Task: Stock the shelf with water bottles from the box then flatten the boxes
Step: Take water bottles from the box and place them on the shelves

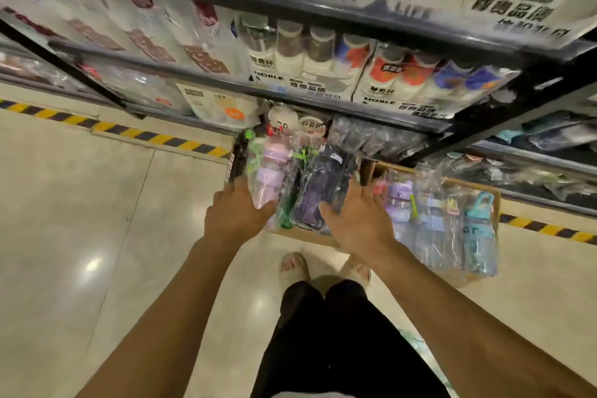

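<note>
Cluster of plastic-wrapped water bottles (290,184), lilac, green and dark purple: gripped between left hand (237,215) and right hand (358,220), thumbs on the wrapping. Position: above brown cardboard box (307,237) holding further wrapped bottles (436,226), before dark metal shelf (371,119).

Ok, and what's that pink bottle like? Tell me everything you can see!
The pink bottle is pale pink and lilac, plastic by the look, sealed in crinkly clear wrap. It lies tilted, its base toward the person and its top toward the shelf. The left hand grips its base end. On its right a green-trimmed bottle lies against it, then a dark purple bottle held by the right hand.
</note>
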Available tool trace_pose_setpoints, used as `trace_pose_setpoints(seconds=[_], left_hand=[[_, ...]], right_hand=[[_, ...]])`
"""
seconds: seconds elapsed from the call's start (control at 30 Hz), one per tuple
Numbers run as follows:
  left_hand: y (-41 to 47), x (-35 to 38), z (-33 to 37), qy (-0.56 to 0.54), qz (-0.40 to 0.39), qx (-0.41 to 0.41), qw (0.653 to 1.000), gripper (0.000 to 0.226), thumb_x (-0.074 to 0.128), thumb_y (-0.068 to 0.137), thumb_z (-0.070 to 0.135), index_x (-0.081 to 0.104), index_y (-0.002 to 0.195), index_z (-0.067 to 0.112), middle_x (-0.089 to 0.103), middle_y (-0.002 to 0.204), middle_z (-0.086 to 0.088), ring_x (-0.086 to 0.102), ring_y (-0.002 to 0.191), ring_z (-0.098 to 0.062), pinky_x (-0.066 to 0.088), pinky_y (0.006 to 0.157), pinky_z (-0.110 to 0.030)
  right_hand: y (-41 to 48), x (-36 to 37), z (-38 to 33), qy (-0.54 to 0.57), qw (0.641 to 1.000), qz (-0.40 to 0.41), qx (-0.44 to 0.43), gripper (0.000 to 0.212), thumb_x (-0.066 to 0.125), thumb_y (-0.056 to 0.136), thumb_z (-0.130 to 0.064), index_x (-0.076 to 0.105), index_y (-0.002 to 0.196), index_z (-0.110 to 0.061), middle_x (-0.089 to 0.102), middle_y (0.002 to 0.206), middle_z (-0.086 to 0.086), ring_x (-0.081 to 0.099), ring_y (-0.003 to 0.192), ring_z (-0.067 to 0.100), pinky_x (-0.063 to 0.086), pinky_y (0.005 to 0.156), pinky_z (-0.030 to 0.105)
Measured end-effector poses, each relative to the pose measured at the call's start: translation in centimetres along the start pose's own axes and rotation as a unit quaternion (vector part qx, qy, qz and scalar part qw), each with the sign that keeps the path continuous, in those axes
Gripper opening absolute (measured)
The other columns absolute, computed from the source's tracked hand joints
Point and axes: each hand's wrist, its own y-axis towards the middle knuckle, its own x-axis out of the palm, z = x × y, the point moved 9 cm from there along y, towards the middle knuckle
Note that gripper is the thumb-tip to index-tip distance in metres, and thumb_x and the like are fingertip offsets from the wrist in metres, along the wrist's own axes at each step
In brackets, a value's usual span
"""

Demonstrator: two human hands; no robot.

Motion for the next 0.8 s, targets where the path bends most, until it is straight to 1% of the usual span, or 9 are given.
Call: trace_pose_setpoints(seconds=[0.1, 0.23, 0.33, 0.4, 0.47, 0.53, 0.6, 0.7, 0.8], left_hand=[[6.2, 4.3, -2.4, -0.050, -0.009, -0.032, 0.998, 0.092, 0.071, 0.086, 0.062, 0.036, 0.154, 0.011, 0.047, 0.152, -0.015, 0.045, 0.137, -0.039, 0.041, 0.112, -0.048], [13.0, 9.2, -4.3, -0.062, 0.012, -0.033, 0.997, 0.106, 0.075, 0.079, 0.067, 0.032, 0.153, 0.004, 0.045, 0.148, -0.022, 0.044, 0.137, -0.040, 0.034, 0.112, -0.047], [16.5, 12.5, -5.1, -0.061, 0.006, -0.037, 0.997, 0.114, 0.075, 0.077, 0.071, 0.026, 0.156, 0.003, 0.039, 0.153, -0.022, 0.039, 0.142, -0.041, 0.034, 0.116, -0.050], [18.0, 14.4, -5.5, -0.065, 0.007, -0.041, 0.997, 0.114, 0.076, 0.078, 0.068, 0.024, 0.156, 0.004, 0.038, 0.152, -0.021, 0.039, 0.141, -0.041, 0.036, 0.115, -0.051], [18.8, 15.5, -5.9, -0.083, 0.023, -0.042, 0.995, 0.114, 0.081, 0.075, 0.062, 0.024, 0.155, 0.005, 0.039, 0.150, -0.020, 0.040, 0.140, -0.041, 0.038, 0.114, -0.053], [19.1, 15.9, -6.0, -0.103, 0.045, -0.034, 0.993, 0.113, 0.086, 0.072, 0.059, 0.027, 0.153, 0.006, 0.042, 0.147, -0.018, 0.043, 0.138, -0.039, 0.040, 0.112, -0.055], [19.2, 15.9, -6.0, -0.108, 0.068, -0.017, 0.992, 0.106, 0.086, 0.073, 0.056, 0.033, 0.149, 0.005, 0.047, 0.141, -0.017, 0.047, 0.132, -0.037, 0.043, 0.108, -0.053], [19.1, 15.7, -5.9, -0.123, 0.081, -0.006, 0.989, 0.092, 0.087, 0.075, 0.050, 0.041, 0.142, 0.005, 0.053, 0.134, -0.015, 0.054, 0.122, -0.035, 0.048, 0.102, -0.051], [19.2, 15.4, -5.9, -0.158, 0.064, 0.001, 0.985, 0.080, 0.088, 0.075, 0.045, 0.048, 0.134, 0.008, 0.059, 0.125, -0.012, 0.062, 0.110, -0.033, 0.054, 0.092, -0.052]], right_hand=[[5.6, 5.2, 1.0, 0.047, 0.998, -0.021, 0.044, 0.091, 0.050, 0.099, -0.061, 0.012, 0.162, -0.007, 0.028, 0.163, 0.019, 0.028, 0.149, 0.040, 0.034, 0.116, 0.050], [11.6, 10.7, 2.0, 0.092, 0.992, -0.018, 0.083, 0.105, 0.054, 0.095, -0.067, 0.001, 0.162, -0.006, 0.017, 0.167, 0.019, 0.019, 0.153, 0.040, 0.031, 0.120, 0.052], [14.9, 14.1, 2.8, 0.129, 0.984, -0.025, 0.119, 0.118, 0.055, 0.090, -0.075, -0.008, 0.162, -0.005, 0.011, 0.170, 0.019, 0.016, 0.155, 0.039, 0.027, 0.122, 0.053], [16.6, 15.9, 3.1, 0.148, 0.978, -0.023, 0.142, 0.123, 0.056, 0.087, -0.078, -0.010, 0.161, -0.005, 0.012, 0.169, 0.020, 0.019, 0.154, 0.040, 0.030, 0.118, 0.053], [17.7, 16.9, 3.2, 0.142, 0.977, 0.001, 0.159, 0.124, 0.057, 0.085, -0.079, -0.007, 0.161, -0.004, 0.019, 0.165, 0.021, 0.025, 0.149, 0.041, 0.035, 0.113, 0.053], [18.5, 17.3, 3.0, 0.125, 0.977, 0.033, 0.169, 0.127, 0.059, 0.082, -0.081, -0.004, 0.161, -0.003, 0.025, 0.159, 0.022, 0.029, 0.144, 0.043, 0.037, 0.110, 0.053], [19.0, 17.6, 2.8, 0.127, 0.974, 0.058, 0.181, 0.132, 0.065, 0.078, -0.080, -0.001, 0.160, -0.002, 0.028, 0.157, 0.022, 0.032, 0.141, 0.042, 0.040, 0.109, 0.054], [19.5, 18.1, 2.8, 0.175, 0.958, 0.073, 0.214, 0.132, 0.080, 0.072, -0.069, 0.005, 0.159, -0.004, 0.031, 0.153, 0.020, 0.037, 0.137, 0.040, 0.044, 0.108, 0.054], [19.8, 18.5, 3.0, 0.266, 0.933, 0.067, 0.233, 0.122, 0.086, 0.069, -0.055, 0.014, 0.157, -0.009, 0.031, 0.153, 0.020, 0.035, 0.138, 0.041, 0.040, 0.111, 0.055]])
